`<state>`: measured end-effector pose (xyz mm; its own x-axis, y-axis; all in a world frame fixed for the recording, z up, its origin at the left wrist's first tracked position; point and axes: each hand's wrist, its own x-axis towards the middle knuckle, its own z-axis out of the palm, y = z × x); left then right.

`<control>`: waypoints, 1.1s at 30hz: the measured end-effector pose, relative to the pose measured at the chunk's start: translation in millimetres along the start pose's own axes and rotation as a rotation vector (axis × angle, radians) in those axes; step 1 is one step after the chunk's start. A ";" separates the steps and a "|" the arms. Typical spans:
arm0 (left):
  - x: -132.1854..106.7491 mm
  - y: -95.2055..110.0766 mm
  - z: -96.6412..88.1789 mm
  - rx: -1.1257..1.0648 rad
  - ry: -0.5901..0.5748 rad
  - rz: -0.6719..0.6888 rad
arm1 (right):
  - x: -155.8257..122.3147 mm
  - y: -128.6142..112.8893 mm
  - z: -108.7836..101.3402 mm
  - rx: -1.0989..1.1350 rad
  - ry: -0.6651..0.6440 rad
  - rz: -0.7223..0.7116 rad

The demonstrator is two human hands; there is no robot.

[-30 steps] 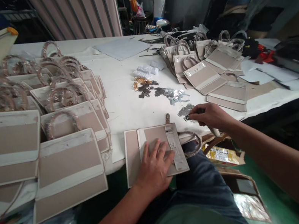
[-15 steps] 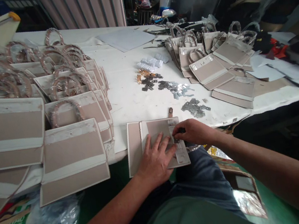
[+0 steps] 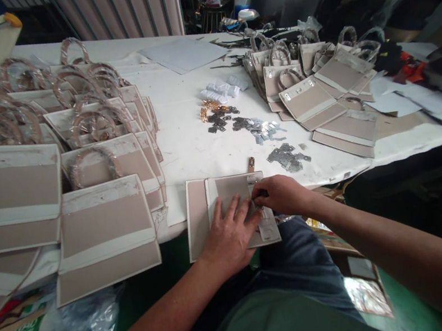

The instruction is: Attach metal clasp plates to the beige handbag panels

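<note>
Single head-worn view — looking forward and down, close over the lap (image 3: 301,257), white table (image 3: 182,138) beyond

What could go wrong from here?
1. The panel in front juts past the edge of the table; it could tip or slide if the left hand, spread flat on it, eases off.
2. The right hand is at the pale strip, right by the left fingertips, so the hands might knock each other.
3. The nearest bag on the left also overhangs; a bump might drop it.
</note>
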<state>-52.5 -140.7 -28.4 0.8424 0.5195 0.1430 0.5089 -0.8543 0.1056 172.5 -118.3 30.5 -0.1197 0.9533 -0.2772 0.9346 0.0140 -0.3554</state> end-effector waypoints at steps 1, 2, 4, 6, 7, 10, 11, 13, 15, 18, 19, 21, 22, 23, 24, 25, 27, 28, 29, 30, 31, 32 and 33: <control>0.6 0.1 -0.2 -0.002 -0.005 -0.003 | 0.6 -0.7 -0.4 -0.022 0.001 0.010; 1.1 0.2 -0.8 -0.004 -0.008 -0.008 | 0.8 -0.9 -0.6 -0.033 0.003 0.017; 2.1 0.8 -3.1 -0.011 -0.014 -0.016 | -0.4 0.1 -0.6 -0.031 0.013 0.028; 2.9 1.7 -6.2 -0.023 -0.021 -0.021 | -3.2 2.5 -0.1 -0.006 0.031 0.019; 3.2 2.1 -7.7 -0.029 -0.024 -0.023 | -5.0 3.9 0.4 0.014 0.036 0.003; 4.0 2.8 -11.3 -0.044 -0.037 -0.025 | -9.3 7.0 1.9 0.100 0.044 -0.027; 4.2 2.8 -12.0 -0.047 -0.041 -0.025 | -10.1 7.1 2.3 0.120 0.047 -0.013; 4.6 2.6 -12.7 -0.053 -0.044 -0.027 | -10.8 6.1 2.8 0.117 0.057 0.031; 4.8 2.3 -12.6 -0.062 -0.037 -0.028 | -10.4 4.2 2.8 0.077 0.063 0.055; 5.1 2.3 -11.5 -0.070 -0.026 -0.030 | -9.1 1.9 2.1 0.036 0.049 0.076; 5.1 2.4 -11.2 -0.071 -0.025 -0.029 | -8.6 1.7 1.8 0.039 0.040 0.090; 5.1 2.6 -10.6 -0.070 -0.026 -0.026 | -7.6 2.0 1.0 0.066 0.020 0.116; 5.1 2.6 -10.5 -0.070 -0.026 -0.024 | -7.0 2.4 0.6 0.081 0.012 0.125; 5.1 2.5 -10.5 -0.070 -0.026 -0.021 | -6.3 2.8 0.1 0.092 0.007 0.129; 5.0 2.3 -10.5 -0.071 -0.027 -0.018 | -5.5 3.2 -0.5 0.099 0.002 0.128; 4.9 2.0 -10.5 -0.074 -0.027 -0.016 | -4.7 3.6 -1.1 0.102 -0.004 0.123; 4.6 1.0 -10.0 -0.082 -0.026 -0.012 | -3.1 4.1 -2.6 0.100 -0.023 0.106; 4.4 0.5 -9.5 -0.085 -0.025 -0.008 | -2.4 4.3 -3.4 0.097 -0.034 0.099; 4.1 -0.2 -8.8 -0.088 -0.023 -0.003 | -1.9 4.4 -4.2 0.095 -0.042 0.096; 3.9 -0.8 -7.8 -0.088 -0.021 0.001 | -1.4 4.7 -5.0 0.095 -0.047 0.094; 3.5 -1.5 -6.7 -0.087 -0.019 0.006 | -1.1 5.2 -5.5 0.101 -0.050 0.093; 3.2 -2.1 -5.5 -0.084 -0.017 0.010 | -0.8 5.8 -5.9 0.114 -0.053 0.089; 2.8 -2.7 -4.3 -0.082 -0.015 0.015 | -0.5 6.7 -6.1 0.134 -0.057 0.081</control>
<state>-52.3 -136.9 -24.0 0.8528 0.5056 0.1308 0.4802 -0.8576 0.1843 180.9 -116.9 33.7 -0.0680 0.9309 -0.3588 0.8895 -0.1063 -0.4444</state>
